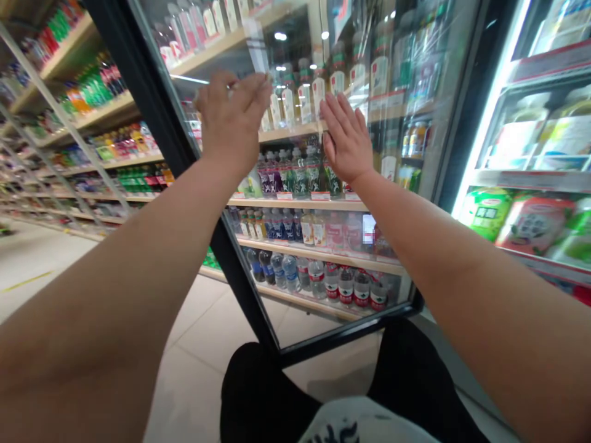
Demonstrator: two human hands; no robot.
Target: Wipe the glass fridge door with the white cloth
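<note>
Ahead, left hand (231, 117) and right hand (346, 138) open against glass door (429, 141), bottles (295, 175) behind (shelved rows).

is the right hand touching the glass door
Touching. The head view shows the right hand laid flat, fingers spread, against the glass door.

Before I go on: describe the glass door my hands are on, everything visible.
The glass door is a tall clear pane in a black frame, swung open and tilted across the view. Ceiling lights glare on it; shelves of bottles show through. Its lower corner hangs above the tiled floor. The right hand lies flat on the pane, fingers up; the left hand presses beside it, fingers bent.
</note>
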